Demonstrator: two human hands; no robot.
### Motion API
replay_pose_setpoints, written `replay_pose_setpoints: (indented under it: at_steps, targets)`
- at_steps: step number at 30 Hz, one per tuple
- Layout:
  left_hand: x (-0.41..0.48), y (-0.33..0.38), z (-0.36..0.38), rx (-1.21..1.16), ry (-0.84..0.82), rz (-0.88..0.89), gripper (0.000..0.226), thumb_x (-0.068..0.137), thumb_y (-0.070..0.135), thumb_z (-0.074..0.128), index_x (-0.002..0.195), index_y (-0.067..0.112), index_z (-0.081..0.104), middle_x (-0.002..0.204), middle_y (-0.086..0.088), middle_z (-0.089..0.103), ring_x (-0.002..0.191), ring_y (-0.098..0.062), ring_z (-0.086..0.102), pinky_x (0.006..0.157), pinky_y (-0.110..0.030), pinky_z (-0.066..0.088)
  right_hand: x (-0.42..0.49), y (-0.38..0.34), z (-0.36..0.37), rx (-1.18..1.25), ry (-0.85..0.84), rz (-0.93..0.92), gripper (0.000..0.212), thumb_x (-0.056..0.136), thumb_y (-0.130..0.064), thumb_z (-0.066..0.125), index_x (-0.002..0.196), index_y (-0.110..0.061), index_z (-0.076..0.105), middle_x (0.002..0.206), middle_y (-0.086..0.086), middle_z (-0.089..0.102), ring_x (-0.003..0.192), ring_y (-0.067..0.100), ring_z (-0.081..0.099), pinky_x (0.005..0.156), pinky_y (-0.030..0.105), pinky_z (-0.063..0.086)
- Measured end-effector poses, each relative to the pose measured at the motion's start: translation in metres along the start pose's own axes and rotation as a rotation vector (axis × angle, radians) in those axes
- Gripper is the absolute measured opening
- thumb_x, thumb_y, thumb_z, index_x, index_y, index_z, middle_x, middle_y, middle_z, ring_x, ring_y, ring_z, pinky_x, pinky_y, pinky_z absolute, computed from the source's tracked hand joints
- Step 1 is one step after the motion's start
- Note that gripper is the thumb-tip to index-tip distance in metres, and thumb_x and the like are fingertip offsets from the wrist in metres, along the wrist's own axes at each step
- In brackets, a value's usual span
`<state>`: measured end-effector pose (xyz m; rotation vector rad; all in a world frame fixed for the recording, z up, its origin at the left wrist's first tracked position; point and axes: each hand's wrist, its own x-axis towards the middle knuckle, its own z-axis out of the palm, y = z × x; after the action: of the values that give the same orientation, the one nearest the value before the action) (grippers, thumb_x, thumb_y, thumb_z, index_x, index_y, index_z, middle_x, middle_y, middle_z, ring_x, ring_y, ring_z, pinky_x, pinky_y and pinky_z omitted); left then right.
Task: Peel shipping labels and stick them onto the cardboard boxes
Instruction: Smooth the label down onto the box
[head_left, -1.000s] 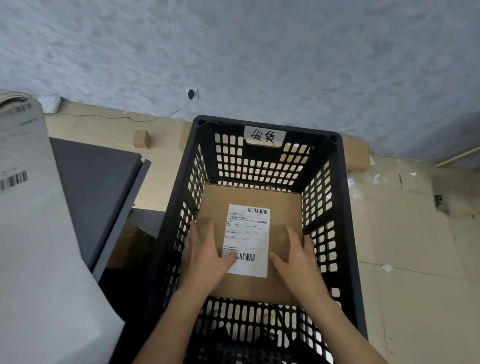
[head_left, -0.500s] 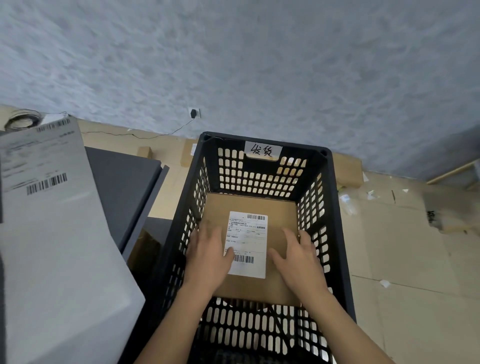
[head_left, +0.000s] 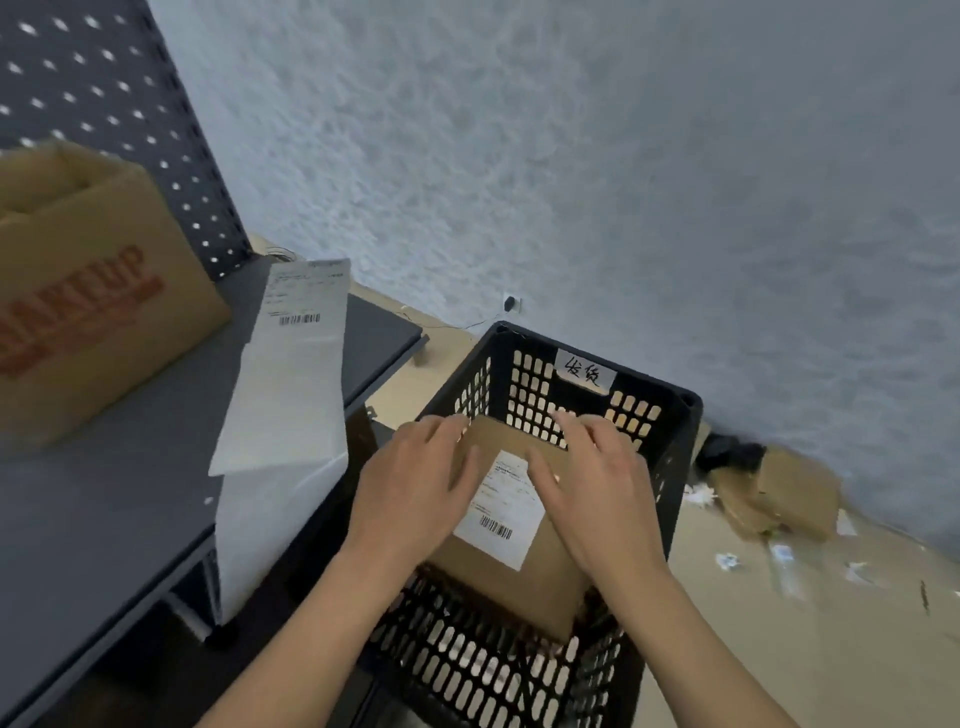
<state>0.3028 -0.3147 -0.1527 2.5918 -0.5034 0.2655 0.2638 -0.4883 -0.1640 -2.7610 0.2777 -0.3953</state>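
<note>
Cardboard box (head_left: 519, 577), its shipping label (head_left: 498, 519) already stuck on top, sits inside the black crate (head_left: 670, 415). The left hand (head_left: 415, 493) and right hand (head_left: 602, 499) have slid from its near half to its far edge, fingers apart and loose, clamping nothing. This box looks finished, so the next label is likely due. Left of the crate, a table (head_left: 104, 519) carries a hanging label strip (head_left: 296, 374) and a large carton (head_left: 93, 291). Beyond the crate stand a pegboard (head_left: 104, 78) and a grey wall (head_left: 623, 156).

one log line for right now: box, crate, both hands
brown cardboard box: white shipping label on top, inside black slotted plastic crate | left hand: on box | right hand: on box
</note>
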Motion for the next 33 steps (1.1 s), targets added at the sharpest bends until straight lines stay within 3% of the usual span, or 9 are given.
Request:
replay_pose_setpoints:
  at_steps: [5,8,18,27,33]
  targets:
    - [-0.045,0.005,-0.051,0.058,0.187,-0.152,0.034,0.098,0.036,0.051,0.130,0.024,0.057,0.122,0.007,0.061,0.111,-0.014,0.055,0.082,-0.032,0.050,-0.008,-0.033,-0.028,0.102,-0.044,-0.229,0.054,0.094,-0.056,0.038,0.139,-0.027,0.046,0.136,-0.001,0.050,0.125,0.016,0.046,0.104,0.035,0.040]
    - [-0.081,-0.007,-0.080,0.173,0.270,-0.245,0.033,0.094,0.031,0.061,0.124,0.018,0.063,0.116,0.001,0.066,0.107,-0.019,0.060,0.077,-0.033,0.052,-0.017,-0.068,-0.032,0.150,-0.085,-0.371,0.052,0.095,-0.054,0.041,0.138,-0.026,0.047,0.136,0.000,0.050,0.126,0.018,0.045,0.104,0.035,0.037]
    - [-0.230,-0.064,-0.172,0.393,0.481,-0.607,0.036,0.089,0.027,0.068,0.120,0.010,0.066,0.111,-0.004,0.068,0.109,-0.024,0.060,0.071,-0.036,0.056,-0.080,-0.219,-0.021,0.249,-0.123,-0.789,0.050,0.093,-0.053,0.044,0.133,-0.024,0.052,0.124,0.001,0.056,0.113,0.022,0.052,0.092,0.039,0.044]
    - [-0.353,-0.097,-0.269,0.518,0.660,-0.684,0.036,0.090,0.025,0.062,0.121,0.006,0.065,0.113,-0.006,0.066,0.112,-0.026,0.055,0.089,-0.038,0.053,-0.182,-0.364,-0.028,0.394,-0.201,-1.015,0.051,0.094,-0.052,0.046,0.137,-0.024,0.049,0.128,0.000,0.054,0.116,0.020,0.051,0.094,0.039,0.042]
    - [-0.407,-0.115,-0.326,0.587,0.739,-0.708,0.032,0.092,0.025,0.059,0.120,0.009,0.065,0.113,-0.004,0.065,0.111,-0.025,0.052,0.095,-0.034,0.043,-0.224,-0.430,-0.042,0.440,-0.264,-1.095,0.052,0.096,-0.053,0.043,0.140,-0.026,0.044,0.130,-0.004,0.054,0.117,0.018,0.050,0.099,0.038,0.038]
